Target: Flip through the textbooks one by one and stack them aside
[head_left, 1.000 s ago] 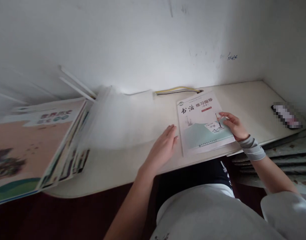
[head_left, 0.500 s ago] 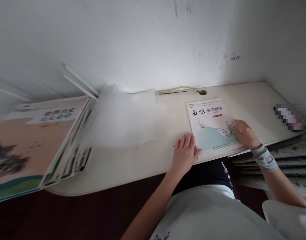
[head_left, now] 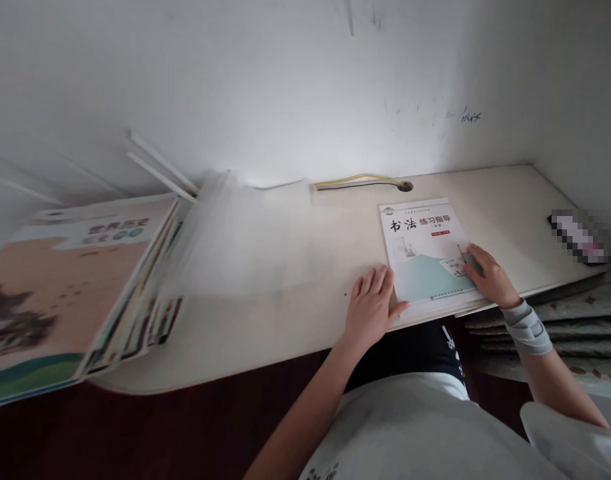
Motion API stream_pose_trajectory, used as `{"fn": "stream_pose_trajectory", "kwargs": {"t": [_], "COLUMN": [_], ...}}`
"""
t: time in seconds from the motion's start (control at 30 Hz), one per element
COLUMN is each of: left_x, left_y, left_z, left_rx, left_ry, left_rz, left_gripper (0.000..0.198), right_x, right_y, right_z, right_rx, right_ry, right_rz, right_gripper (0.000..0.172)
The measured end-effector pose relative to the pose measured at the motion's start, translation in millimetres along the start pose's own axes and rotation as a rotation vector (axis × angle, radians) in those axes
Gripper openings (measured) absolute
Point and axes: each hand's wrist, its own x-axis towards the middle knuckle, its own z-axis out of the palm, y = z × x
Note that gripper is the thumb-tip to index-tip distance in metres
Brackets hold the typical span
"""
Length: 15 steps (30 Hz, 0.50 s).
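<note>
A calligraphy workbook with a white and pale green cover lies flat by the desk's front edge, apparently on other thin books. My left hand rests palm down to its left, fingers stretched out, the thumb touching the lower left corner. On the workbook's right edge lies my right hand, loosely spread with its fingers over the cover. A grey wrist band wraps my right wrist. Neither hand lifts anything.
At far left a stack of books has a world history book on top. Beside it lies a blurred translucent sheet. A yellow cable runs to a desk hole. A pixelated phone-like object sits at right, above folded patterned fabric.
The workbook has shifted slightly to the right. My right hand has settled flatter over its right edge, and my left thumb now reaches the lower left corner.
</note>
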Motion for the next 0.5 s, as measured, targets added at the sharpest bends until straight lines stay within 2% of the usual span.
{"fn": "stream_pose_trajectory", "kwargs": {"t": [0.17,0.33,0.5], "left_x": [0.1,0.0,2.9], "left_y": [-0.5,-0.2,2.9], "left_z": [0.2,0.2,2.0], "left_rx": [-0.004,-0.006,-0.015], "left_ry": [-0.004,0.005,0.018], "left_rz": [0.007,0.007,0.009], "left_gripper": [0.074,0.076,0.076], "right_x": [1.9,5.9,8.0], "right_y": [-5.7,-10.1,-7.6], "right_z": [-5.3,-13.0,-16.8], "right_rx": [0.107,0.246,0.339], "right_ry": [0.021,-0.012,0.029], "right_rz": [0.072,0.155,0.231], "right_gripper": [0.05,0.044,0.053]}}
